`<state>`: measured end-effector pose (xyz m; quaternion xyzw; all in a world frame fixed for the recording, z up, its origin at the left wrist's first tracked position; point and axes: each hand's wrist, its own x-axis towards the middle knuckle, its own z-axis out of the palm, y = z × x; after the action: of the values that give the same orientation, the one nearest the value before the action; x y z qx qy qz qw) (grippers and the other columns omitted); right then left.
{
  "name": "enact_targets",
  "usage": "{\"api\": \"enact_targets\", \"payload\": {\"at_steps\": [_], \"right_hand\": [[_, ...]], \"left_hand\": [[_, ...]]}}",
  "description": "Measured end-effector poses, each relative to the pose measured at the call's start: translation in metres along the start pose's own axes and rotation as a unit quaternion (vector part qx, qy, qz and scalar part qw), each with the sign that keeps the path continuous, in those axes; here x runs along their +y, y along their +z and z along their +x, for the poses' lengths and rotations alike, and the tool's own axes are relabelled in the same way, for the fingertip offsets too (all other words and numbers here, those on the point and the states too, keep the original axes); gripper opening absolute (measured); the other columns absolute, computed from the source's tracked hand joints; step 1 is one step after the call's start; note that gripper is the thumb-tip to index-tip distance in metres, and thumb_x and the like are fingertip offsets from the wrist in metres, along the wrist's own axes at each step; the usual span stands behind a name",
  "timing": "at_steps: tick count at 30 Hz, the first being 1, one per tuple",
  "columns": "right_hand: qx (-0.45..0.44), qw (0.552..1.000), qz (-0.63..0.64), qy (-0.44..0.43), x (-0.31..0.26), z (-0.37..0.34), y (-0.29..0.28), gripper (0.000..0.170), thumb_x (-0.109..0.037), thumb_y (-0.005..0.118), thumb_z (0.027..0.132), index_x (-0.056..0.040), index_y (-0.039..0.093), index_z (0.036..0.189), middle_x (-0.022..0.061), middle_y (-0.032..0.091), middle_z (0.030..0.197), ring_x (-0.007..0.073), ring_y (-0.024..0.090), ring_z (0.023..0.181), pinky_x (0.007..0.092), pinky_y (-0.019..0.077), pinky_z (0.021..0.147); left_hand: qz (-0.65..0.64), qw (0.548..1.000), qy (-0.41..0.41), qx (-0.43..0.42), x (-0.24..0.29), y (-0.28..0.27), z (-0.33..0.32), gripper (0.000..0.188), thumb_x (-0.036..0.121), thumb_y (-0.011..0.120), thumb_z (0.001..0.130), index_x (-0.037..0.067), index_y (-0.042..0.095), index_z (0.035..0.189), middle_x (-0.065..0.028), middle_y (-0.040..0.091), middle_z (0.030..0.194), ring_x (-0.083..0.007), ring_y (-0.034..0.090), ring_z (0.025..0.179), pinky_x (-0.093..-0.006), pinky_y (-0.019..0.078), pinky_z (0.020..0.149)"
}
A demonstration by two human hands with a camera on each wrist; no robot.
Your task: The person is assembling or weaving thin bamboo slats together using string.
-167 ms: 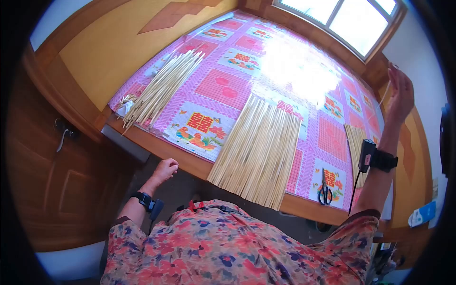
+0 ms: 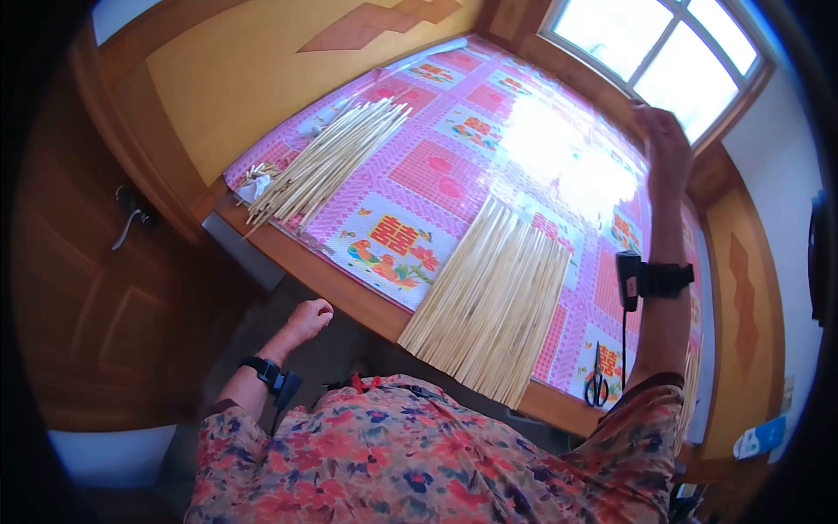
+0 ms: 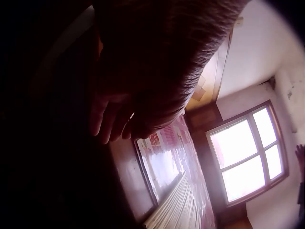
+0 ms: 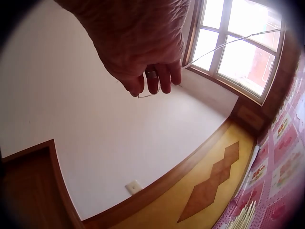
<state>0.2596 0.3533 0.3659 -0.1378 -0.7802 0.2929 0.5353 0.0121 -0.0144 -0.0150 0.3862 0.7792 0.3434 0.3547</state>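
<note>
My right hand (image 2: 669,155) is raised high over the table's right side. In the right wrist view its thumb and fingers (image 4: 164,81) pinch a thin pale string (image 4: 224,44), which stretches off past the window. My left hand (image 2: 307,320) hangs just off the table's front edge with loosely curled fingers, holding nothing. Nearest to it lies a flat mat of thin pale sticks (image 2: 493,301), side by side and slightly over the front edge. The left wrist view shows the same hand (image 3: 143,86) in shadow, the stick mat (image 3: 177,207) beyond it.
A loose heap of sticks (image 2: 336,157) lies at the table's left, beside short pieces and crumpled white material (image 2: 253,189). Black-handled scissors (image 2: 597,388) lie near the front right. More sticks (image 2: 690,384) show at the right edge, partly behind my arm. A patterned pink cover (image 2: 441,175) spreads over the table.
My right hand has moved left in the head view, towards the window. The head view has shifted, so the table appears farther right. My left hand stays nearly in place.
</note>
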Motion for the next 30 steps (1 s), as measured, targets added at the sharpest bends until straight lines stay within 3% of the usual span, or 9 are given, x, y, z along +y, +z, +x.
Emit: {"api": "enact_targets", "payload": {"at_steps": [1, 5, 11, 19, 21, 23, 25, 28, 30], "right_hand": [[-0.037, 0.998, 0.045, 0.030, 0.023, 0.003, 0.032, 0.013, -0.014, 0.060, 0.081, -0.0025, 0.062, 0.088, 0.0027, 0.063, 0.084, 0.0079, 0.055, 0.079, 0.0196, 0.0425, 0.075], [-0.088, 0.986, 0.062, 0.123, 0.051, -0.002, 0.132, 0.016, -0.016, 0.060, 0.081, -0.0013, 0.060, 0.086, 0.0052, 0.063, 0.080, 0.0120, 0.061, 0.077, 0.0234, 0.0485, 0.069], [-0.093, 0.964, 0.127, 0.213, 0.069, -0.003, 0.213, 0.018, -0.016, 0.058, 0.082, 0.0010, 0.056, 0.089, 0.0084, 0.062, 0.080, 0.0164, 0.063, 0.069, 0.0240, 0.0509, 0.057], [-0.292, 0.907, -0.092, 0.290, 0.167, -0.118, 0.260, 0.016, -0.015, 0.061, 0.077, 0.0009, 0.060, 0.080, 0.0087, 0.060, 0.061, 0.0128, 0.058, 0.047, 0.0249, 0.0446, 0.042], [-0.330, 0.874, -0.038, 0.354, 0.137, -0.150, 0.261, 0.017, -0.016, 0.061, 0.079, 0.0007, 0.059, 0.080, 0.0065, 0.060, 0.062, 0.0122, 0.058, 0.050, 0.0255, 0.0455, 0.042], [-0.391, 0.861, -0.013, 0.325, 0.088, -0.171, 0.259, 0.015, -0.015, 0.061, 0.079, 0.0004, 0.059, 0.082, 0.0053, 0.059, 0.063, 0.0110, 0.059, 0.053, 0.0248, 0.0467, 0.047], [-0.427, 0.844, 0.085, 0.313, 0.043, -0.190, 0.257, 0.011, -0.011, 0.061, 0.080, 0.0003, 0.059, 0.081, 0.0021, 0.056, 0.064, 0.0072, 0.056, 0.056, 0.0216, 0.0457, 0.050], [-0.423, 0.854, 0.106, 0.284, -0.014, -0.181, 0.238, 0.011, -0.010, 0.062, 0.079, -0.0003, 0.056, 0.080, 0.0055, 0.058, 0.066, 0.0100, 0.058, 0.059, 0.0237, 0.0460, 0.052], [-0.341, 0.882, 0.145, 0.291, -0.019, -0.175, 0.218, 0.012, -0.008, 0.062, 0.079, 0.0010, 0.055, 0.081, 0.0038, 0.057, 0.066, 0.0092, 0.058, 0.060, 0.0234, 0.0458, 0.052]], "left_hand": [[0.025, 0.999, -0.034, 0.004, 0.004, -0.039, -0.006, 0.020, 0.017, 0.053, 0.078, 0.001, 0.060, 0.087, -0.0106, 0.062, 0.072, -0.0190, 0.060, 0.065, -0.0311, 0.0483, 0.061], [0.050, 0.998, -0.026, 0.039, -0.027, -0.051, -0.030, 0.020, 0.018, 0.054, 0.076, 0.002, 0.061, 0.086, -0.0159, 0.062, 0.083, -0.0293, 0.060, 0.078, -0.0365, 0.0471, 0.070], [0.097, 0.992, -0.069, 0.033, -0.084, -0.065, -0.062, 0.018, 0.016, 0.053, 0.077, 0.001, 0.061, 0.085, -0.0167, 0.061, 0.084, -0.0298, 0.059, 0.079, -0.0363, 0.0467, 0.071], [0.122, 0.990, -0.062, 0.019, -0.100, -0.084, -0.054, 0.017, 0.014, 0.054, 0.077, 0.001, 0.059, 0.087, -0.0157, 0.060, 0.083, -0.0273, 0.059, 0.080, -0.0346, 0.0466, 0.072], [-0.068, 0.993, -0.078, 0.047, -0.076, -0.089, -0.042, 0.017, 0.014, 0.057, 0.078, 0.001, 0.058, 0.090, -0.0130, 0.060, 0.086, -0.0225, 0.059, 0.083, -0.0312, 0.0467, 0.074], [-0.115, 0.991, 0.008, 0.069, -0.052, -0.089, -0.016, 0.029, 0.012, 0.060, 0.077, 0.002, 0.055, 0.105, -0.0102, 0.058, 0.100, -0.0177, 0.057, 0.091, -0.0284, 0.0465, 0.076], [-0.285, 0.954, 0.093, 0.009, 0.000, -0.088, 0.007, 0.044, 0.009, 0.060, 0.077, 0.004, 0.047, 0.118, -0.0081, 0.053, 0.112, -0.0159, 0.054, 0.097, -0.0274, 0.0453, 0.079], [-0.299, 0.928, 0.204, -0.094, 0.076, -0.076, 0.046, 0.052, 0.010, 0.062, 0.077, 0.004, 0.041, 0.125, -0.0060, 0.050, 0.115, -0.0125, 0.051, 0.100, -0.0260, 0.0437, 0.081], [-0.286, 0.879, 0.220, -0.311, 0.116, -0.065, 0.056, 0.048, 0.012, 0.061, 0.079, 0.005, 0.042, 0.123, -0.0050, 0.051, 0.113, -0.0103, 0.050, 0.100, -0.0256, 0.0425, 0.082]]}}
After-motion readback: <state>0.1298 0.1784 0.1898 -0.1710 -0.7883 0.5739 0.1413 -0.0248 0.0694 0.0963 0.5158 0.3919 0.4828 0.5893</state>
